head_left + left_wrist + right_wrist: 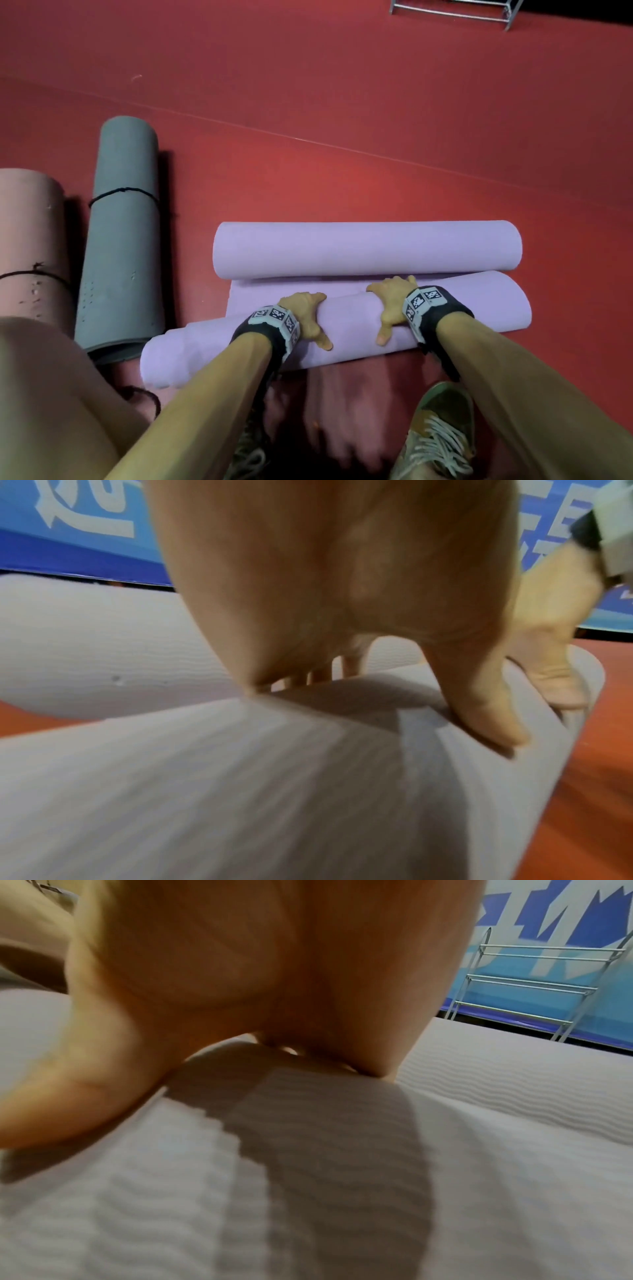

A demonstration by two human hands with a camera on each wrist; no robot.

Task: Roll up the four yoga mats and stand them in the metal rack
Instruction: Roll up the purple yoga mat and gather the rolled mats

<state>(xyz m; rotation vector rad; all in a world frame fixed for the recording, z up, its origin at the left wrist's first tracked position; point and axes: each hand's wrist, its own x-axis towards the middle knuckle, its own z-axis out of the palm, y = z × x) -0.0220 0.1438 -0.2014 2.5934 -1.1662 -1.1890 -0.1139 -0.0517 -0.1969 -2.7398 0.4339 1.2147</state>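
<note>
Left hand point(303, 313) and right hand point(390, 303): both grips spread, fingers draped over the near roll of a pale lilac foam yoga mat point(342, 329) with ribbed texture, thumbs pointing back toward the body. Palms press down; nothing pinched.

The mat lies crosswise on the red floor point(342, 120). A second lilac roll point(366, 248) sits just beyond, with a short flat strip between the two; whether they are one mat I cannot tell.

Left: grey rolled mat point(123, 240) and pink rolled mat point(30, 246), each bound with a black cord, lying side by side.

Head view shows only the foot of the silver metal rack point(455, 12); right wrist view shows its rungs point(534, 988) against a blue-and-white wall banner point(565, 915).
</note>
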